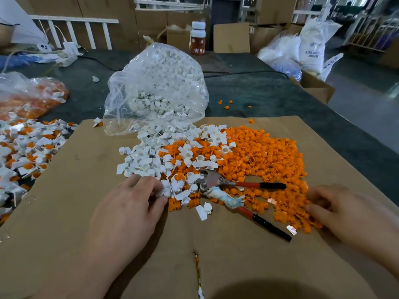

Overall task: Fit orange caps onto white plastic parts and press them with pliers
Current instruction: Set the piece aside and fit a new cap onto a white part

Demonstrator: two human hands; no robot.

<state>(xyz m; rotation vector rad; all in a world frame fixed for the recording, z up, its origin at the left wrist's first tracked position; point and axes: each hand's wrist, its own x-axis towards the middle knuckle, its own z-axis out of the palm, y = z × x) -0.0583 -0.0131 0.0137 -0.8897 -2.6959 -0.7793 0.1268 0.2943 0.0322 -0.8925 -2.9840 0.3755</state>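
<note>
cardboard sheet (64, 244), near edge of the table (269, 98): slit at its front. left hand (133, 201): fingers curled, pinching a white part (166, 192) at the near rim of the mixed heap. right hand (336, 208): blurred, fingers bent into the orange caps (269, 152) toward the right edge; hold on a cap cannot be told. pliers (212, 181): unheld, between the hands, handles splayed. risk: loose heap shifts, caps scatter off the sheet; pinched part may slip. obstructions: pliers handles across the caps; bag of white parts (155, 89) behind; finished pieces (28, 147) at left edge.
</note>
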